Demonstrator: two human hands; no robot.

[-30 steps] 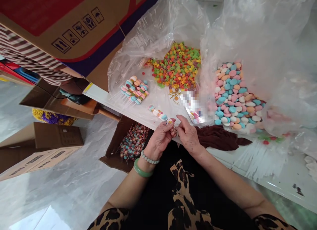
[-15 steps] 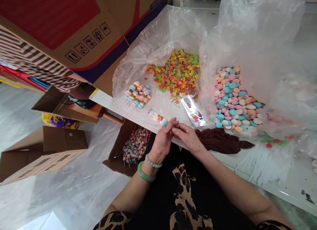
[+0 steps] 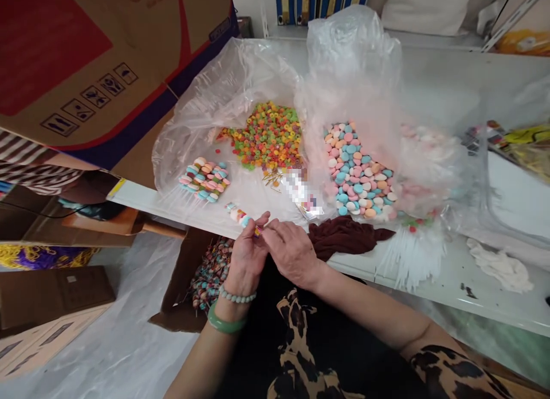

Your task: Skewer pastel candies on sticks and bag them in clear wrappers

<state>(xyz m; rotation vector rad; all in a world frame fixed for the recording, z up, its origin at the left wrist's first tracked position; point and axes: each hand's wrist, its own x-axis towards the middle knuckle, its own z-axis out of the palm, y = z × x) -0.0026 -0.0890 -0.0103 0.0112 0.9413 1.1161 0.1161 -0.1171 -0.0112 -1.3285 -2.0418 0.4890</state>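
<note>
My left hand [image 3: 248, 253] is closed around the lower end of a candy skewer [image 3: 237, 214], with pastel candies in a printed clear wrapper. Fingers of my right hand [image 3: 294, 251] are pressed together at the skewer's bottom end, touching my left fingers; what they pinch is partly hidden. Beyond the hands lie gold twist ties [image 3: 271, 178] and a pack of shiny wrappers [image 3: 301, 194], partly blurred. A stack of candy skewers [image 3: 204, 180] rests to the left on the plastic sheet.
Ring gummies [image 3: 270, 137] and pastel candies [image 3: 358, 173] lie in open plastic bags. Right of my hands are a brown cloth [image 3: 344, 237] and white sticks [image 3: 412, 259]. A carton of wrapped skewers [image 3: 172, 307] stands below the table edge. A large box [image 3: 129, 110] blocks the left.
The view has swung right, so the table's things sit further left. My right hand has turned, its back now up and its fingers curled closer to the skewer's end. The left still holds the skewer.
</note>
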